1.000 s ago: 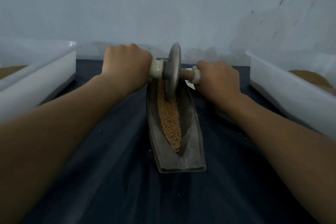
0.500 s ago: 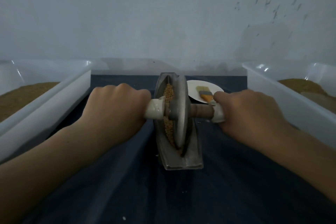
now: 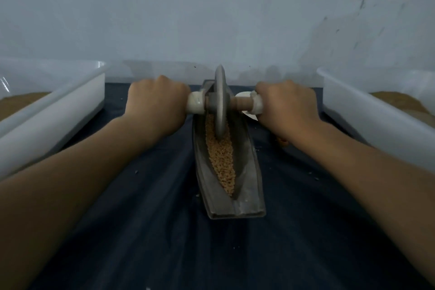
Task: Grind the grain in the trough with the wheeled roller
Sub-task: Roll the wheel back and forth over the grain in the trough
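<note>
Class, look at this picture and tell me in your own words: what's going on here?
A person grips the wheeled roller by its handle, left hand on one end, right hand on the other. The wheel stands in the far end of the trough, on the grain. The nearer grain looks mostly whole.

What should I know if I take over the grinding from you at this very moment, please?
Hands: left hand grips the left handle of the roller; right hand grips the right one.
Things: the roller stands upright at the far end of the trough, its wheel in the grain.
Done: little, it seems; the grain nearer you looks mostly whole.
Left: roll back and forth along the trough until it is fine.
</note>
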`<action>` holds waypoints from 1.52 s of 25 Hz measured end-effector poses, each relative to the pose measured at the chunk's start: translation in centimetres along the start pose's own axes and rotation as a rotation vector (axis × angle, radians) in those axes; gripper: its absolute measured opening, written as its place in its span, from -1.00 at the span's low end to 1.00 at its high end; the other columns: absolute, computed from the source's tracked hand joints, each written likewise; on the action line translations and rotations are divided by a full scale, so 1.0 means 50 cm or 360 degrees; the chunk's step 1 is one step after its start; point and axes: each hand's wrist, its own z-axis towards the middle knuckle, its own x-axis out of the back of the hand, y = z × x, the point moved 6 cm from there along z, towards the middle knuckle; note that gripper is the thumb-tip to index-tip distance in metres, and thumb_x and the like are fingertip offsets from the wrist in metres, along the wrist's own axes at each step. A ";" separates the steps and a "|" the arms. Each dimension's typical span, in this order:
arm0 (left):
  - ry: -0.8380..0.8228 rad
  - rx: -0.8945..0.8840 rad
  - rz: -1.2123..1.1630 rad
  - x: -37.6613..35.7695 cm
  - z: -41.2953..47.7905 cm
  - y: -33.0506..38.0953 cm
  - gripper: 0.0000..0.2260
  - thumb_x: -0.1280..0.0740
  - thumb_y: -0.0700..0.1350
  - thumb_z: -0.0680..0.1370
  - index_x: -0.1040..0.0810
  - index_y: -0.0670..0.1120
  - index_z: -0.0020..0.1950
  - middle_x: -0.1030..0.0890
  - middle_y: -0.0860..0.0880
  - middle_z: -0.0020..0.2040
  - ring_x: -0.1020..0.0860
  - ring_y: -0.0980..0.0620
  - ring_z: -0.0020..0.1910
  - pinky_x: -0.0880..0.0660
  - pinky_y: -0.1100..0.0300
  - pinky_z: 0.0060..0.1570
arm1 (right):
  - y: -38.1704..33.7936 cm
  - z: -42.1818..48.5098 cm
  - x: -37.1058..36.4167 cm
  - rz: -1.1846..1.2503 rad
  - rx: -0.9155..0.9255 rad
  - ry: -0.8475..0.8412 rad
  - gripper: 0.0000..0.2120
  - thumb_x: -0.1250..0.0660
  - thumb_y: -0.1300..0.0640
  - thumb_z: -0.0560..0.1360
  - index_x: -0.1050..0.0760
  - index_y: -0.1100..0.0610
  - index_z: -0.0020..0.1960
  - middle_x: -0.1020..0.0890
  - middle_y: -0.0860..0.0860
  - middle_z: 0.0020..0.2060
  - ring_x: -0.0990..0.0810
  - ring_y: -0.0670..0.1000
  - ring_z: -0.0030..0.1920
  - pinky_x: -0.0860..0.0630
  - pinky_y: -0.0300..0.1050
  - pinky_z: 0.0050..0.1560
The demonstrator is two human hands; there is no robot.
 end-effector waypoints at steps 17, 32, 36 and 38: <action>0.0041 0.0028 0.0059 -0.020 0.038 0.008 -0.93 -0.34 -0.09 0.51 -0.58 -0.02 -0.04 -0.53 -0.12 -0.22 -0.58 -0.23 -0.21 -0.30 0.07 -0.33 | -0.014 0.046 -0.024 -0.0047 -0.0061 -0.0030 -0.90 -0.39 0.11 0.40 -0.49 0.01 -0.12 -0.36 -0.02 -0.39 -0.43 0.15 -0.34 -0.06 -0.20 -0.43; 0.0133 -0.0218 -0.0095 0.101 -0.157 0.003 -0.64 -0.43 0.01 0.31 -0.21 0.04 -0.26 -0.17 0.07 -0.45 -0.09 0.00 -0.52 0.07 0.29 -0.42 | -0.022 -0.114 0.142 -0.0077 0.0269 -0.0034 -0.79 -0.35 -0.03 0.32 -0.31 -0.03 -0.25 -0.40 -0.05 -0.49 -0.42 0.15 -0.49 -0.13 -0.21 -0.45; 0.0084 -0.0037 0.0103 0.024 -0.063 0.007 -0.77 -0.39 -0.07 0.44 -0.33 0.03 -0.27 -0.17 0.02 -0.43 -0.21 -0.02 -0.50 -0.14 0.19 -0.45 | -0.016 -0.036 0.038 -0.0024 0.0069 -0.0079 -0.77 -0.45 -0.02 0.37 -0.39 -0.04 -0.24 -0.31 -0.09 -0.46 -0.33 0.07 -0.41 -0.14 -0.21 -0.42; 0.0034 0.0031 0.0059 -0.002 0.004 0.008 -0.93 -0.35 -0.11 0.49 -0.49 -0.01 -0.17 -0.28 -0.03 -0.37 -0.44 -0.13 -0.37 -0.26 0.11 -0.37 | -0.010 0.017 -0.009 0.0033 0.0007 -0.0093 -0.79 -0.42 -0.01 0.42 -0.39 -0.01 -0.24 -0.36 -0.06 -0.42 -0.36 0.09 -0.36 -0.17 -0.18 -0.40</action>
